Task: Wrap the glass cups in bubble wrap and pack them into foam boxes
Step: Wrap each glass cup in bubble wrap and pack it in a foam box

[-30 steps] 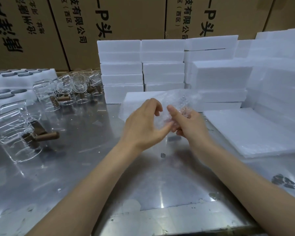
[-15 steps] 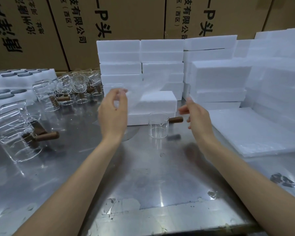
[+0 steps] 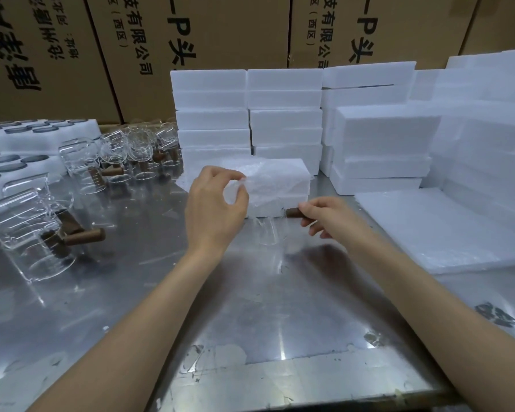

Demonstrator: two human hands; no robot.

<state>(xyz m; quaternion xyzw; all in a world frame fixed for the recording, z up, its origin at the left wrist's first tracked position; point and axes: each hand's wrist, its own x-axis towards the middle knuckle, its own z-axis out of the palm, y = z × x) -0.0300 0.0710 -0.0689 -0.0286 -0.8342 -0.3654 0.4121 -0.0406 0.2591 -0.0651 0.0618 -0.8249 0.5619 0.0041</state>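
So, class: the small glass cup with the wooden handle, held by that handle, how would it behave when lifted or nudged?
The glass cup has thin clear walls, so it is probably light but fragile. The right hand pinches only its wooden handle, so it may swing or tilt off balance. On the smooth metal table it would likely slide easily.

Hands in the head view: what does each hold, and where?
Left hand pinches the clear bubble wrap sheet by its edge; right hand grips the clear glass cup by its brown wooden handle.

Cups (image 3: 137, 153) crowd the desk (image 3: 250, 307) at left, foam boxes (image 3: 247, 114) stacked behind, cartons (image 3: 220, 40) behind those, flat sheets (image 3: 422, 230) at right.
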